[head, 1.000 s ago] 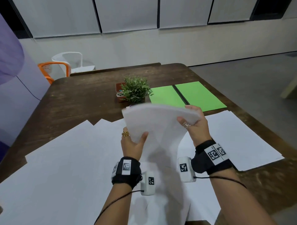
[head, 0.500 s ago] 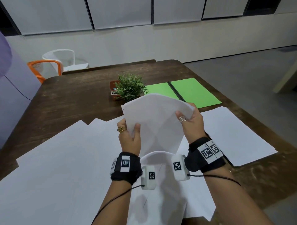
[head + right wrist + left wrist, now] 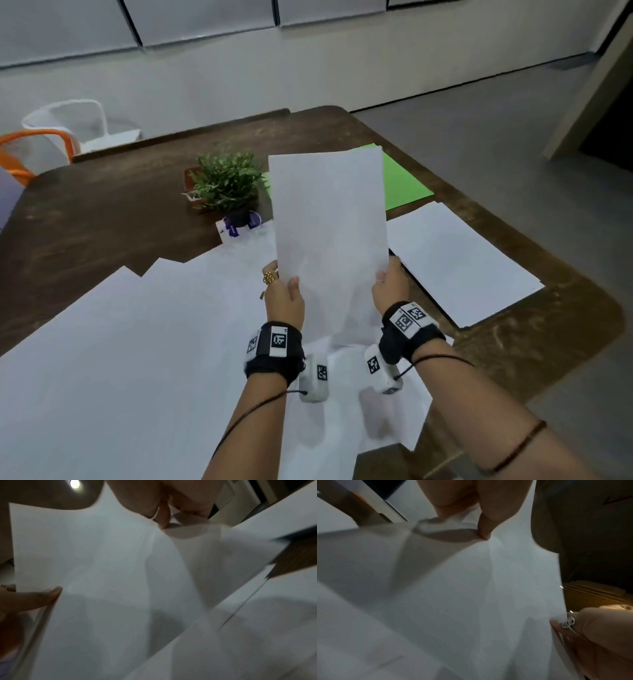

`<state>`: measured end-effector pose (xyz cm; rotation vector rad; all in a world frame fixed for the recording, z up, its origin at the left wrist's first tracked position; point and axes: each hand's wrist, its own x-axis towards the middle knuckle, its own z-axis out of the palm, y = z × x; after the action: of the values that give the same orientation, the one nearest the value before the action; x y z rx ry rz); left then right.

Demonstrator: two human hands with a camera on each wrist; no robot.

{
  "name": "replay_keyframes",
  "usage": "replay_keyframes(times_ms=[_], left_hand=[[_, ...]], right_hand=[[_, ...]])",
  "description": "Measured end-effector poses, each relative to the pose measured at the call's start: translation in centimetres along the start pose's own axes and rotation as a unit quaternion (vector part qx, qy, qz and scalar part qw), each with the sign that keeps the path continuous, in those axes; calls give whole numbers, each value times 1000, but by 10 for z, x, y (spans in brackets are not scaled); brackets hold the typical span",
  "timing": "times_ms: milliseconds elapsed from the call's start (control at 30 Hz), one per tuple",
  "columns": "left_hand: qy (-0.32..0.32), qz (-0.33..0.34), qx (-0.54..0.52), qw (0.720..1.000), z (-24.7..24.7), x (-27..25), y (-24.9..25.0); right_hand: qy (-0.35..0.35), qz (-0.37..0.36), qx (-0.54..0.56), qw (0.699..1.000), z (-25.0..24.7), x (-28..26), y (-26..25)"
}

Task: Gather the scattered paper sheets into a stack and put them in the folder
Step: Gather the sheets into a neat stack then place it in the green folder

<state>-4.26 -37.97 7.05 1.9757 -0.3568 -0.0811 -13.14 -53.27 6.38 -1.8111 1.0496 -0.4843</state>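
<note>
The room has a pale wall [image 3: 308, 68] hung with large white panels [image 3: 205, 17] above a grey floor [image 3: 496, 144]. A dark wooden desk [image 3: 102, 219] with rounded corners fills most of the head view, its grain worn and scuffed near the right edge. White sheets [image 3: 120, 342] lie spread and overlapping over the near and left part of the desk, and a separate sheet [image 3: 462, 260] lies flat to the right. A stack [image 3: 329, 240] of paper is held upright above the desk, its lower end resting on the sheets below. The green folder [image 3: 404, 185] lies open at the far right of the desk, mostly hidden behind the stack. Beyond the far left corner stand a white chair [image 3: 75, 120] and an orange chair [image 3: 20, 154]. A small potted plant [image 3: 226, 181] stands on the desk just left of the folder, with a small purple-and-white item [image 3: 239, 222] in front of it. The left hand [image 3: 284, 294] pinches the stack's left edge, thumb in front; the right hand [image 3: 390, 287] pinches the right edge, so each grip is closed on paper. Both wrists wear black bands [image 3: 274, 349] with printed markers.
</note>
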Motion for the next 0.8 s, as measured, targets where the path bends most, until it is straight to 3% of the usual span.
replay_keyframes(times_ms=[167,300,467,533,667,800], left_hand=[[-91,-48,11,995,97,-7,34],[-159,-122,42,979,181,-12,57],[-169,-195,67,964,260,-15,62],[-160,-206,99,960,280,-12,65],[-215,-226,145,939,300,-13,70],[-183,-165,156,957,293,-16,62]], right_hand=[[82,36,-13,996,-82,49,37],[86,51,-46,994,-145,99,74],[59,61,-104,991,-191,160,108],[51,54,-134,988,-201,179,119],[6,61,-196,979,-209,205,144],[-42,26,-386,921,-212,201,147]])
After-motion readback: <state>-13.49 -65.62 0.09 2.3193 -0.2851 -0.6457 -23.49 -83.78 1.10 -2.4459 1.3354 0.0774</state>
